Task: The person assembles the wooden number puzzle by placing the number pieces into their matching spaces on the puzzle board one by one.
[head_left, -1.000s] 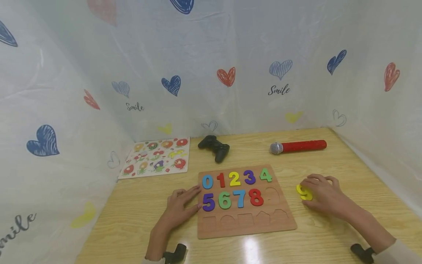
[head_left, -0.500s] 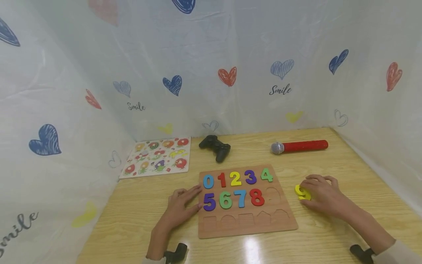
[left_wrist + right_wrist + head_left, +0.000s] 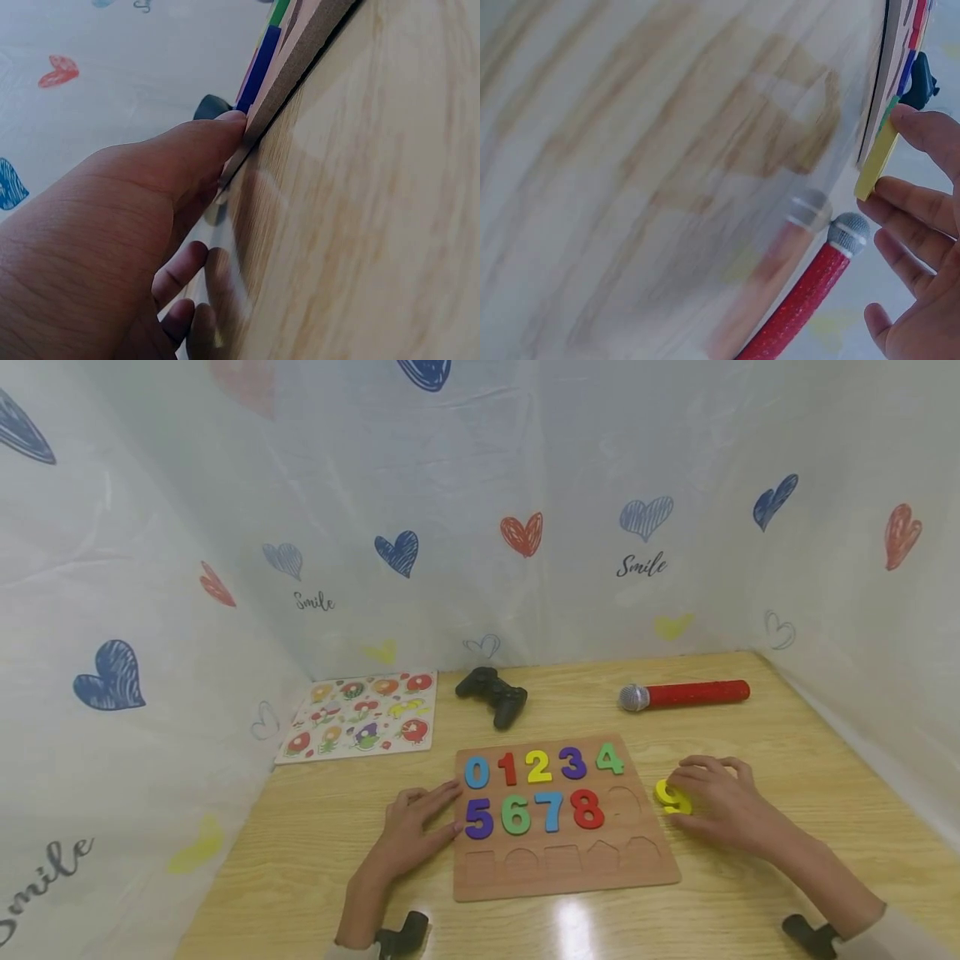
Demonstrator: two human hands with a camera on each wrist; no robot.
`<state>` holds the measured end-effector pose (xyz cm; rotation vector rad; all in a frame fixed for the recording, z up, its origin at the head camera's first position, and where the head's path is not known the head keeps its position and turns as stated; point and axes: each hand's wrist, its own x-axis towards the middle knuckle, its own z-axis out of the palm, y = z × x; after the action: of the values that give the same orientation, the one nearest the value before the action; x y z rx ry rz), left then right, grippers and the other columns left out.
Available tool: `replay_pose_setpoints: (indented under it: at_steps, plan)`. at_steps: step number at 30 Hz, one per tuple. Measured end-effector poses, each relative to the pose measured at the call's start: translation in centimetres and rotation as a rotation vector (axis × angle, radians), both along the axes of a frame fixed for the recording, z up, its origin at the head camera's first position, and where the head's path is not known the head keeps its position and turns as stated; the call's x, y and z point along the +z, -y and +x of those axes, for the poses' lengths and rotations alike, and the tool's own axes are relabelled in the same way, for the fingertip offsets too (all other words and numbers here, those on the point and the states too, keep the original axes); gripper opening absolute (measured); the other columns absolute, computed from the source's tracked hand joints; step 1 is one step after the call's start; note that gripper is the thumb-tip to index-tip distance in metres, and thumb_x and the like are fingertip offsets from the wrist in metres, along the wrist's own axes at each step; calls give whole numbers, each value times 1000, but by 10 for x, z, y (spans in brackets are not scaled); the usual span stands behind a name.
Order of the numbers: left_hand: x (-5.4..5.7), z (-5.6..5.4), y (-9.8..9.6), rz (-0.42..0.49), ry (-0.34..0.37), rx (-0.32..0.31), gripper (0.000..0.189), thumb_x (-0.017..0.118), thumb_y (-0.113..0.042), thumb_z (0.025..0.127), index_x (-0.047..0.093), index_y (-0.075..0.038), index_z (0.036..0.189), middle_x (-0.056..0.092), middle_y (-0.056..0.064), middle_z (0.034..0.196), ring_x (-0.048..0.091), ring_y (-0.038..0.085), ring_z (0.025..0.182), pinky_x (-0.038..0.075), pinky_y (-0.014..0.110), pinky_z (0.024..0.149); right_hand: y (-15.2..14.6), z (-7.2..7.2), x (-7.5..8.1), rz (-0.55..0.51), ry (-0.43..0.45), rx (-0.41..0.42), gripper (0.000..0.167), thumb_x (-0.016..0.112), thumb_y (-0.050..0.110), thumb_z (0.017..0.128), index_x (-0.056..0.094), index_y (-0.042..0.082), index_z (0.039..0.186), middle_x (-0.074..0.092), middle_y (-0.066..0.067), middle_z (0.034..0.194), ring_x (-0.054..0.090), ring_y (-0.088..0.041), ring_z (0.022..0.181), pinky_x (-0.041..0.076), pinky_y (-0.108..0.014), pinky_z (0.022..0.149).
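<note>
My right hand [image 3: 723,806] pinches a yellow number 9 piece [image 3: 670,797] between thumb and fingers, just off the right edge of a wooden number puzzle board [image 3: 555,872]. In the right wrist view the yellow 9 [image 3: 877,161] shows edge-on, raised above the table. On the board sit the numbers 0 to 8 in two rows, and an unfilled outline lies to the right of the red 8 [image 3: 587,809]. My left hand [image 3: 412,827] touches the board's left edge with thumb and fingertips, its fingers extended; the left wrist view shows the thumb against that edge.
Behind the board lie a black game controller [image 3: 492,695] and a red microphone [image 3: 686,694]. A fruit picture board [image 3: 360,717] rests at the back left. A heart-printed sheet [image 3: 450,593] encloses the table [image 3: 322,860] at the back and sides.
My right hand has moved left with the yellow 9, closer to the puzzle board. The left hand stays at the board's left edge. The head view has shifted slightly.
</note>
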<state>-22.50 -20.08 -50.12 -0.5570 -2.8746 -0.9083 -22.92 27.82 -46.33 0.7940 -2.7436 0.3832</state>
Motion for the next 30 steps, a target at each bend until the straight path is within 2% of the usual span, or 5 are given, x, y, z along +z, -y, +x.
replay_pose_setpoints:
  at_steps: [6,16,24,30]
  plan:
    - [1,1,-2,8,-4,4,56,68,-45,93,57,-24,144,48,-8,152,39,32,126,24,60,100,7,1,1,-4,-2,10,43,87,34,75,73,11,108,69,-6,111,49,-36,119,23,-64,94]
    - [1,0,-1,3,30,12,57,66,-48,93,56,-27,145,45,-11,153,37,32,130,23,57,102,18,1,1,-11,-28,46,41,86,33,76,73,11,107,69,-3,110,50,-35,119,23,-60,95]
    - [2,-1,-2,9,-3,-1,57,67,-47,93,57,-24,144,47,-8,152,39,33,127,24,60,100,28,2,4,12,36,16,41,85,34,78,73,12,110,69,-3,113,49,-35,123,22,-62,98]
    - [-1,-2,1,-4,22,8,57,66,-48,93,55,-27,145,46,-11,153,38,32,127,24,61,101,41,4,5,23,46,19,40,86,36,77,73,12,107,69,-2,111,50,-34,122,22,-62,98]
